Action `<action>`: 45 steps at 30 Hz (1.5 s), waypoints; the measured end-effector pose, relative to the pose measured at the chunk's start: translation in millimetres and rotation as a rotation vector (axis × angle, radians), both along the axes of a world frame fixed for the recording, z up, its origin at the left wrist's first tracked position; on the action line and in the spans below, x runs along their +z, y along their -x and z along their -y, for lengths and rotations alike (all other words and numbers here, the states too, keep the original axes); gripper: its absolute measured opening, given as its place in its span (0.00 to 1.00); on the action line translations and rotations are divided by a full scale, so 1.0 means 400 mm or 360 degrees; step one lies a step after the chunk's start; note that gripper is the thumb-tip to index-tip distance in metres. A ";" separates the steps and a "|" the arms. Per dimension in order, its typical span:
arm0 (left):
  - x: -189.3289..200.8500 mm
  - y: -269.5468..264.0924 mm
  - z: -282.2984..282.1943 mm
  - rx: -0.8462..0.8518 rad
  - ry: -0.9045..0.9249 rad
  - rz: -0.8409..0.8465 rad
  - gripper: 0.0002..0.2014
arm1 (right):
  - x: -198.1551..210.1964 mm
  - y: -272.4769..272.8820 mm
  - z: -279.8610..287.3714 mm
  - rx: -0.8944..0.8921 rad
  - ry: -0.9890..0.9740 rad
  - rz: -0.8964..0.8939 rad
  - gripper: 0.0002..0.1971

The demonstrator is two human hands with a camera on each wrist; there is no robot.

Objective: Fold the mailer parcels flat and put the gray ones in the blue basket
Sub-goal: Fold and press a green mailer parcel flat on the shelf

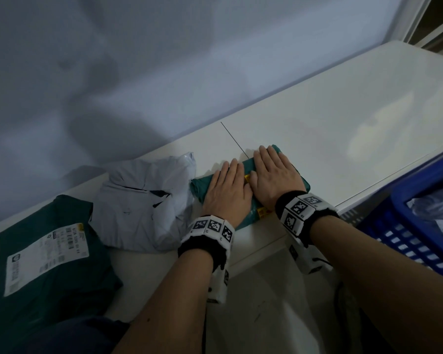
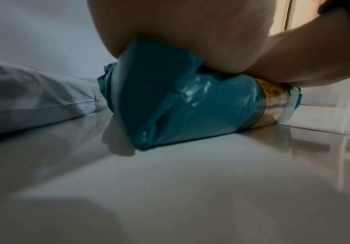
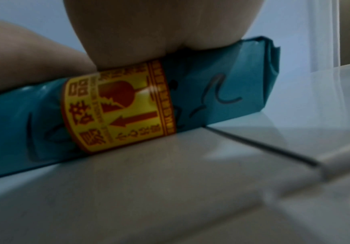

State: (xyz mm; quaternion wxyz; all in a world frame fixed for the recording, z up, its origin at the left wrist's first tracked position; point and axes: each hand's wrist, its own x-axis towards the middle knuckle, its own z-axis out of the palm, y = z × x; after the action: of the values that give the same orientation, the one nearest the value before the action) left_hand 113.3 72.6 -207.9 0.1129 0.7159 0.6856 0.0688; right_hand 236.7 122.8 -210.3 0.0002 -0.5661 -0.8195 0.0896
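A folded teal mailer (image 1: 305,183) (image 2: 169,115) (image 3: 222,92) with a yellow warning sticker (image 3: 117,107) lies on the white table (image 1: 343,139). Both palms press flat on it, side by side. My left hand (image 1: 228,190) covers its left half and my right hand (image 1: 274,175) its right half, fingers straight. A crumpled gray mailer (image 1: 149,200) (image 2: 34,92) lies just left of them. The blue basket (image 1: 420,226) stands at the right below the table edge, with gray plastic (image 1: 440,198) inside it.
A dark green mailer (image 1: 49,251) with a white shipping label lies at the near left. A seam (image 1: 234,139) crosses the tabletop beyond the hands. A wall runs along the table's far side.
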 end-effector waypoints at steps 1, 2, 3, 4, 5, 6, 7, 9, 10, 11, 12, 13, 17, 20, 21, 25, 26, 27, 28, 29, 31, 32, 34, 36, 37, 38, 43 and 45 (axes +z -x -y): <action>0.010 0.003 0.001 0.0057 -0.0021 0.0233 0.26 | 0.000 -0.001 0.000 -0.0004 -0.0007 -0.0003 0.30; 0.019 0.007 0.004 0.0161 -0.0071 0.0519 0.25 | 0.000 -0.001 0.001 -0.0005 -0.0018 -0.0008 0.31; 0.026 0.012 0.008 0.0284 -0.0154 0.0780 0.24 | -0.001 0.000 0.001 -0.0005 -0.0032 -0.0015 0.31; 0.029 0.018 0.012 0.0403 -0.0275 0.0961 0.25 | -0.002 0.001 0.001 -0.0008 -0.0045 -0.0022 0.31; 0.031 0.023 0.016 0.0495 -0.0402 0.1049 0.28 | -0.002 0.002 0.001 -0.0011 -0.0053 -0.0029 0.31; 0.030 0.028 0.018 0.0548 -0.0493 0.1073 0.30 | -0.002 0.002 0.001 -0.0015 -0.0056 -0.0034 0.31; 0.026 0.032 0.019 0.0568 -0.0538 0.1060 0.30 | -0.002 0.002 0.001 -0.0017 -0.0054 -0.0037 0.31; 0.021 0.038 0.017 0.0556 -0.0548 0.1002 0.29 | -0.003 0.003 0.000 -0.0015 -0.0045 -0.0041 0.31; 0.019 0.040 0.017 0.0540 -0.0548 0.0951 0.28 | -0.004 0.003 -0.001 -0.0013 -0.0045 -0.0044 0.31; 0.019 0.041 0.017 0.0525 -0.0544 0.0884 0.27 | -0.004 0.003 -0.001 -0.0014 -0.0045 -0.0047 0.31; 0.017 0.042 0.018 0.0507 -0.0545 0.0816 0.26 | -0.004 0.003 -0.002 -0.0017 -0.0045 -0.0050 0.31; 0.016 0.042 0.019 0.0486 -0.0545 0.0757 0.26 | -0.005 0.003 -0.002 -0.0019 -0.0043 -0.0054 0.31; 0.022 0.031 0.027 0.0389 -0.0495 0.0631 0.29 | -0.007 0.002 -0.003 -0.0021 -0.0033 -0.0046 0.31; 0.030 0.017 0.048 0.0463 -0.0425 0.0530 0.36 | -0.004 0.001 -0.002 -0.0019 -0.0032 -0.0041 0.31; 0.031 0.016 0.057 0.0496 -0.0449 0.0445 0.40 | -0.003 0.001 -0.002 -0.0019 -0.0033 -0.0050 0.31; 0.028 0.026 0.069 0.0759 -0.0447 0.0444 0.45 | 0.000 0.000 0.000 -0.0014 -0.0040 -0.0060 0.30; 0.031 0.029 0.070 0.0853 -0.0401 0.0570 0.43 | 0.001 -0.001 -0.001 -0.0013 -0.0029 -0.0076 0.30; 0.034 0.031 0.071 0.0933 -0.0351 0.0698 0.41 | 0.001 -0.002 -0.005 -0.0009 -0.0013 -0.0106 0.30; 0.036 0.032 0.072 0.0987 -0.0317 0.0808 0.40 | 0.005 -0.004 -0.006 -0.0011 -0.0009 -0.0164 0.29; 0.037 0.035 0.072 0.1023 -0.0297 0.0885 0.39 | 0.010 -0.005 -0.009 -0.0025 -0.0024 -0.0260 0.27; 0.035 0.042 0.069 0.1101 -0.0296 0.0940 0.36 | 0.030 -0.004 -0.009 -0.0137 -0.0042 -0.0546 0.21; 0.033 0.045 0.067 0.1154 -0.0310 0.0947 0.34 | 0.044 -0.003 -0.006 -0.0237 -0.0007 -0.0688 0.19; 0.030 0.055 0.063 0.1299 -0.0323 0.0998 0.30 | 0.063 -0.006 -0.004 -0.0444 0.0035 -0.0910 0.17; 0.026 0.063 0.058 0.1417 -0.0317 0.1092 0.26 | 0.067 -0.018 -0.008 -0.0609 0.0030 -0.1033 0.19; 0.024 0.066 0.057 0.1418 -0.0318 0.1119 0.22 | 0.066 -0.026 -0.013 -0.0677 0.0028 -0.1085 0.18; 0.021 0.068 0.056 0.1391 -0.0320 0.1127 0.19 | 0.064 -0.034 -0.018 -0.0745 0.0027 -0.1127 0.17; 0.023 0.073 0.059 0.1288 -0.0418 0.1057 0.09 | 0.070 -0.048 -0.033 -0.0832 0.0102 -0.1055 0.13; 0.031 0.077 0.061 0.1258 -0.0405 0.0985 0.11 | 0.084 -0.047 -0.033 -0.0766 0.0150 -0.0906 0.13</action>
State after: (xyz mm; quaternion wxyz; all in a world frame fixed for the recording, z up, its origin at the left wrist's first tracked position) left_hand 82.3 48.3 -195.5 0.1878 0.3564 0.8244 0.3975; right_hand 255.6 135.9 -176.8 0.2229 -0.6944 -0.6251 0.2783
